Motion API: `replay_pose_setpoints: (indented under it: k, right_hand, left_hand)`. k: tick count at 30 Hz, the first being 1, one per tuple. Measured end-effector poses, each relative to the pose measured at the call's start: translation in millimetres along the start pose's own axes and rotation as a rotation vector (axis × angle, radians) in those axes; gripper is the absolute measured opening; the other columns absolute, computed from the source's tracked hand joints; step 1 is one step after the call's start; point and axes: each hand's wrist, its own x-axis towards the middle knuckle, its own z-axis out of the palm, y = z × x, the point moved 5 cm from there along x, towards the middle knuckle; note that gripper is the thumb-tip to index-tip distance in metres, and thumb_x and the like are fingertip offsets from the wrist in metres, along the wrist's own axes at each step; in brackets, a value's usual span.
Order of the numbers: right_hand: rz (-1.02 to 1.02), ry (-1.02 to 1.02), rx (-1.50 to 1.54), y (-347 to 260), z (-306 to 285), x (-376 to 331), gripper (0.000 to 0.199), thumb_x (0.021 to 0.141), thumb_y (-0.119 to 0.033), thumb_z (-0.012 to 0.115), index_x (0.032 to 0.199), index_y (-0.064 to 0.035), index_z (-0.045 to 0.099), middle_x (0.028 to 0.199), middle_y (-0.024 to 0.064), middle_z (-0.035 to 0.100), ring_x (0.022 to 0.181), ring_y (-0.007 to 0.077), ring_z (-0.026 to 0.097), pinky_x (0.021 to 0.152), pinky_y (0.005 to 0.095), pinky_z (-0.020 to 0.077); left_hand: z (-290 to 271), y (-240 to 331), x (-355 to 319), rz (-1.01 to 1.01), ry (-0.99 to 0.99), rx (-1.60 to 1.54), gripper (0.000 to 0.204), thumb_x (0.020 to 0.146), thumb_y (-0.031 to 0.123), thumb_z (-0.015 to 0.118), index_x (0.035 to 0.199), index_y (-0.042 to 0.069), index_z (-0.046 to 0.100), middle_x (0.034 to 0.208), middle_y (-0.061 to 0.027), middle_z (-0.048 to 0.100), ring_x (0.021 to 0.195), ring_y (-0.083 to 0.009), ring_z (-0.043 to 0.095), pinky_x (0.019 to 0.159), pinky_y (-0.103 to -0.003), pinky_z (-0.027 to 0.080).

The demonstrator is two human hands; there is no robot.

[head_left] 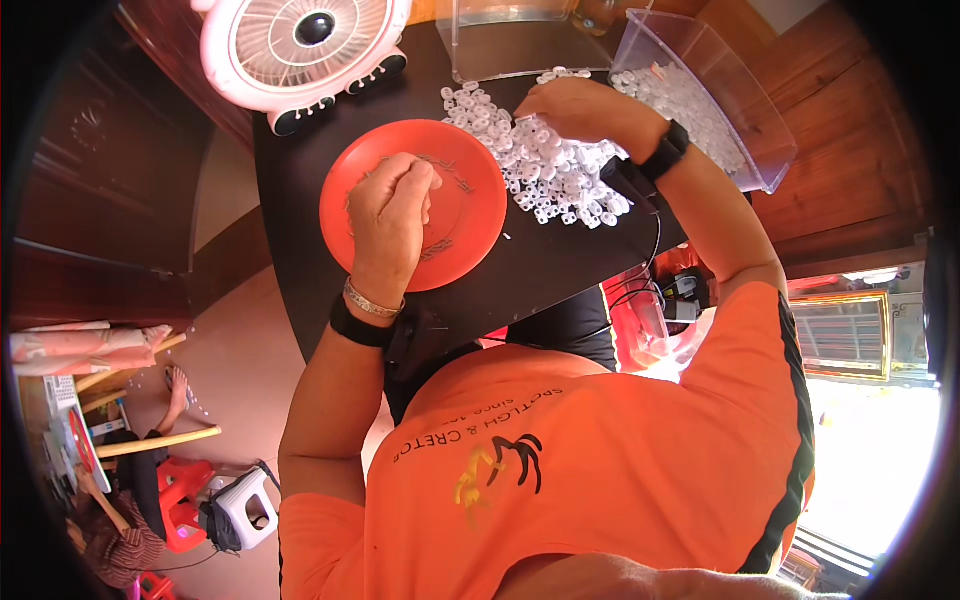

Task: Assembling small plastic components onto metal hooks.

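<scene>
Over the red plate (465, 225) my left hand (392, 200) is closed, thumb on top and fingers curled under. Whatever it may hold is hidden. Thin grey nails (437, 248) lie in small groups on the plate. To its right spreads a heap of small white plastic clips (560, 185), each with a hole. My right hand (575, 107) reaches into the far side of this heap, its fingers bent down and pressed together among the clips. Its fingertips are partly hidden, and I cannot make out what is between them.
A clear plastic bin (770, 150) of white pieces stands at the right. Another clear box (500, 50) is at the back, and a pink fan (300, 50) at the back left of the black table (300, 200). Cables hang near the right edge. Another person sits at lower left.
</scene>
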Motion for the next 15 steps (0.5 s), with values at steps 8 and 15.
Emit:
replay_pose_setpoints:
  k: [8,15]
  right_hand:
    - [0.42,0.357,-0.103,119.5,0.6,-1.1,0.044,0.081,-0.004,0.044,0.123,-0.0091,0.057,0.111,0.0166,0.06,0.104,0.0345,0.057,0.087,0.0419,0.0458]
    - [0.294,0.191,-0.009,80.5,18.6,-15.9,0.042,0.081,0.003,0.045,0.119,-0.0063,0.058,0.115,0.0174,0.058,0.107,0.0353,0.055,0.09,0.0406,0.0446]
  left_hand:
    - [4.8,-0.6,2.2,-0.001,-0.025,0.075,0.024,0.089,0.015,0.052,0.074,-0.002,0.059,0.06,0.0009,0.05,0.055,-0.0047,0.044,0.049,-0.021,0.035]
    - [11.2,-5.7,2.1,0.053,-0.145,0.289,0.02,0.087,0.015,0.054,0.078,-0.003,0.06,0.058,-0.0037,0.051,0.055,-0.0098,0.048,0.053,-0.028,0.039]
